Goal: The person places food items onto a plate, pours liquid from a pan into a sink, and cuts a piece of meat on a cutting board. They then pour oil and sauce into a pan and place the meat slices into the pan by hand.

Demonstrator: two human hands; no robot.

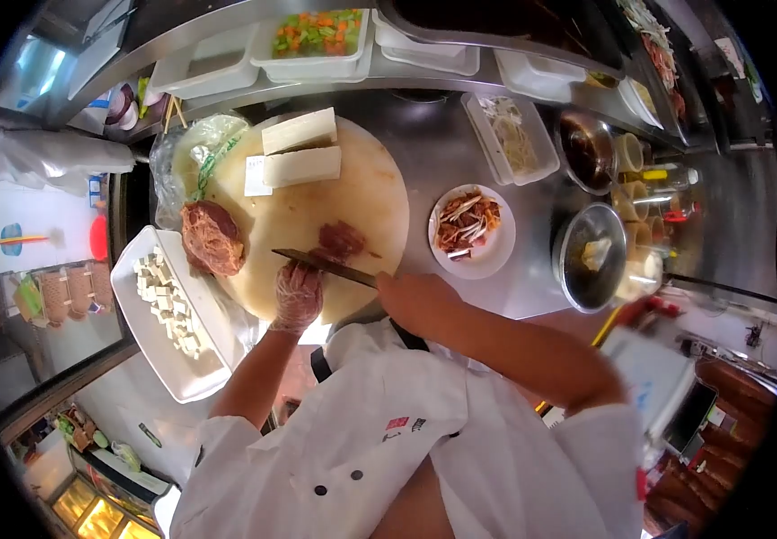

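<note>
My right hand (418, 302) is closed round the handle of a cleaver (324, 265), whose blade reaches left over the round cutting board (375, 180). Just below the blade, my left hand (299, 292), in a clear plastic glove, has its fingertips by the blade; whether it grips anything is hidden. Beyond the blade lie slices of reddish meat (342, 239). A larger chunk of meat (212, 237) rests at the board's left edge. Two white tofu blocks (301, 167) sit at the board's far side, beside a small white label (256, 176).
Left of the board stands a white tray (213, 373) with white cubes (168, 301). A plastic bag (173, 171) lies at the upper left. To the right are a plate of shredded food (467, 223), a tub of sprouts (512, 139) and metal bowls (591, 257). Containers line the shelf (227, 99).
</note>
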